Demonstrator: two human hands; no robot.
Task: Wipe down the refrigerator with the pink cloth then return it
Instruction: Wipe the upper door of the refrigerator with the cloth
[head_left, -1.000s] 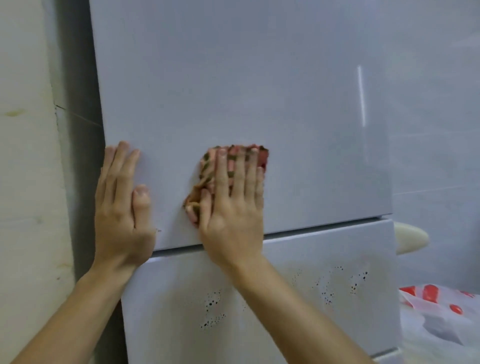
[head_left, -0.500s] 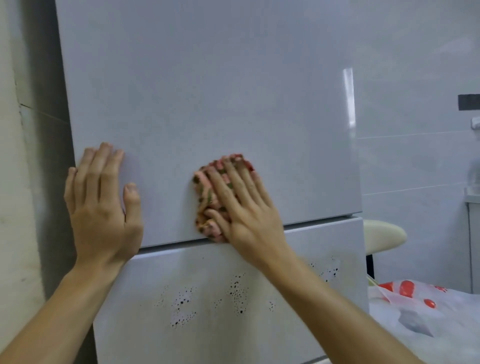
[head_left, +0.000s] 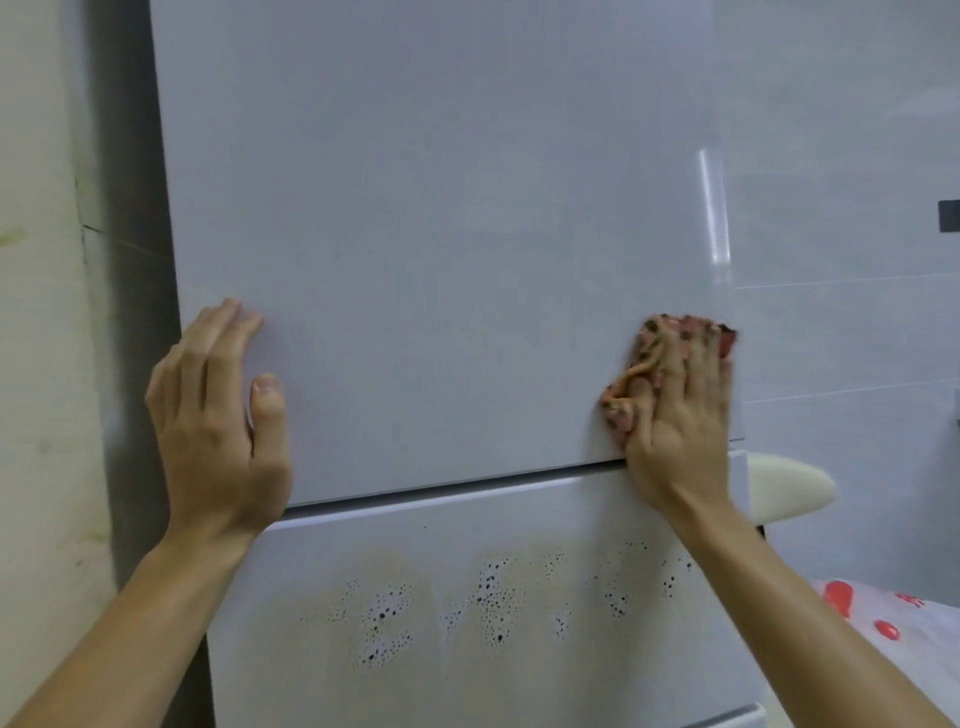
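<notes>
White refrigerator door (head_left: 441, 249) ahead, left hand (head_left: 218, 415) flat, bracing at nine o'clock, right hand (head_left: 683, 415) pressing pink cloth (head_left: 647, 358) flat-fingered at three; best use even pressure, overlapping passes.

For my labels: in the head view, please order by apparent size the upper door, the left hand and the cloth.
1. upper door
2. left hand
3. cloth; the right hand covers much of it.

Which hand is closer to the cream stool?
Right. The right hand presses the pink cloth on the fridge door, just up-left of the cream stool; the left hand lies flat at the door's far-left edge.
</notes>
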